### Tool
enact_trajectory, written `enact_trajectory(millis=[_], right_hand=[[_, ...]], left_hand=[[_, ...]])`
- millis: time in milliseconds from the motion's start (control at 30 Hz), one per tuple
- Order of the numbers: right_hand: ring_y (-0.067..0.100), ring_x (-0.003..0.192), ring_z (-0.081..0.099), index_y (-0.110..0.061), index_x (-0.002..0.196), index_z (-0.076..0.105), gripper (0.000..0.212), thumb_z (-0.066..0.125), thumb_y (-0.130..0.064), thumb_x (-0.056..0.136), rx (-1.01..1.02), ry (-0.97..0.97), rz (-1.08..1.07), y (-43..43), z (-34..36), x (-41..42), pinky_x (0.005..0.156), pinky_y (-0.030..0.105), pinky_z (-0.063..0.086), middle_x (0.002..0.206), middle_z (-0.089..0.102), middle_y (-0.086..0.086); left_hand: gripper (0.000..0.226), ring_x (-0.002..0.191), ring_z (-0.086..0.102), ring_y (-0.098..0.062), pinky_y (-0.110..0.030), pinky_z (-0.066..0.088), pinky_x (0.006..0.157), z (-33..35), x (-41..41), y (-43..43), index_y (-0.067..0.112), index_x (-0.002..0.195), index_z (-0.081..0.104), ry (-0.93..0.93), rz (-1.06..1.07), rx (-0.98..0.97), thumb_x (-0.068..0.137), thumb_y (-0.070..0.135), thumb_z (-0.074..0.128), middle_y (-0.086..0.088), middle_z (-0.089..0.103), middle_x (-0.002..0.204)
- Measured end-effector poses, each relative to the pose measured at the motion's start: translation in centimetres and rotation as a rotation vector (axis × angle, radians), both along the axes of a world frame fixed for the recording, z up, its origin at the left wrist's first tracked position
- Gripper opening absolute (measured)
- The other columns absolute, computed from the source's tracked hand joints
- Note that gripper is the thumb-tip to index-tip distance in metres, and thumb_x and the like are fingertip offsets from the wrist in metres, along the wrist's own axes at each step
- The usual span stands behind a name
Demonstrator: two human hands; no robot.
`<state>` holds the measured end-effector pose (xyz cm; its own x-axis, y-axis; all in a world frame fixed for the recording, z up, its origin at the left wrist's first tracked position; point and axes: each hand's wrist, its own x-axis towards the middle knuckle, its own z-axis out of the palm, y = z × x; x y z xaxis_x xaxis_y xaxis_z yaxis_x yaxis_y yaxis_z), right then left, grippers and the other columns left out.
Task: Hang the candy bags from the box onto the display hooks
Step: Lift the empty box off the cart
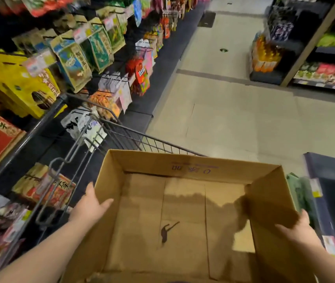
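An open brown cardboard box (182, 163) fills the lower middle of the head view, and no bags show inside it, only a dark mark on its bottom. My left hand (90, 205) grips the box's left wall, thumb inside and fingers outside. The right wall is held near its top edge by my right hand (297, 231). Candy bags (142, 76) hang in rows on display hooks (109, 78) along the shelving to the left. The box is above the near end of a wire cart.
A dark wire shopping cart (121, 129) stands under and ahead of the box, close to the left shelving. Yellow and red boxed goods (15, 86) fill the near left shelf. More shelves (325, 58) stand at the right. Beige aisle floor (233, 119) stretches ahead.
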<state>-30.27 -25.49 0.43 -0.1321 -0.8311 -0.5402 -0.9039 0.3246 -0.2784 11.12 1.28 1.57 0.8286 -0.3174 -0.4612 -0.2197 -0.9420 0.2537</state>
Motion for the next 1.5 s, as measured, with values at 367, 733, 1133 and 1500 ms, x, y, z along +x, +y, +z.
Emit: enact_trajectory(millis=[367, 733, 1133, 1500], right_hand=[[0.039, 0.108, 0.058, 0.0, 0.127, 0.047, 0.057, 0.068, -0.032, 0.085, 0.032, -0.022, -0.084, -0.5, 0.6, 0.9, 0.092, 0.049, 0.05, 0.111, 0.059, 0.019], [0.033, 0.103, 0.062, 0.002, 0.126, 0.046, 0.049, 0.064, -0.022, 0.087, 0.02, -0.125, -0.034, 1.6, 4.5, -1.2, 0.092, 0.044, 0.052, 0.108, 0.059, 0.017], [0.035, 0.111, 0.057, -0.009, 0.126, 0.048, 0.047, 0.059, -0.026, 0.084, -0.427, -0.151, 0.147, 3.0, 17.0, -4.5, 0.094, 0.047, 0.05, 0.121, 0.057, 0.017], [0.036, 0.108, 0.059, -0.012, 0.127, 0.051, 0.063, 0.068, -0.047, 0.078, -0.588, -0.255, -0.047, 11.9, 23.4, -12.3, 0.089, 0.043, 0.05, 0.117, 0.061, 0.012]], left_hand=[[0.069, 0.108, 0.058, -0.044, -0.048, 0.051, 0.083, -0.8, -0.2, -0.5, 0.005, 0.137, 0.043, -0.011, 0.117, -0.173, 0.086, 0.045, 0.065, -0.023, 0.06, 0.121], [0.052, 0.092, 0.063, -0.038, -0.038, 0.051, 0.07, 7.0, -1.9, -0.9, 0.01, 0.118, 0.056, -0.235, 0.035, -0.219, 0.084, 0.05, 0.064, -0.017, 0.066, 0.101], [0.073, 0.089, 0.065, -0.042, -0.052, 0.055, 0.082, 12.8, 1.0, 5.0, 0.009, 0.107, 0.059, -0.287, 0.155, -0.47, 0.064, 0.066, 0.072, -0.024, 0.067, 0.101], [0.073, 0.103, 0.059, -0.045, -0.044, 0.049, 0.076, 21.6, -8.8, 6.7, -0.002, 0.12, 0.056, -0.367, 0.04, -0.576, 0.077, 0.055, 0.071, -0.027, 0.063, 0.114]])
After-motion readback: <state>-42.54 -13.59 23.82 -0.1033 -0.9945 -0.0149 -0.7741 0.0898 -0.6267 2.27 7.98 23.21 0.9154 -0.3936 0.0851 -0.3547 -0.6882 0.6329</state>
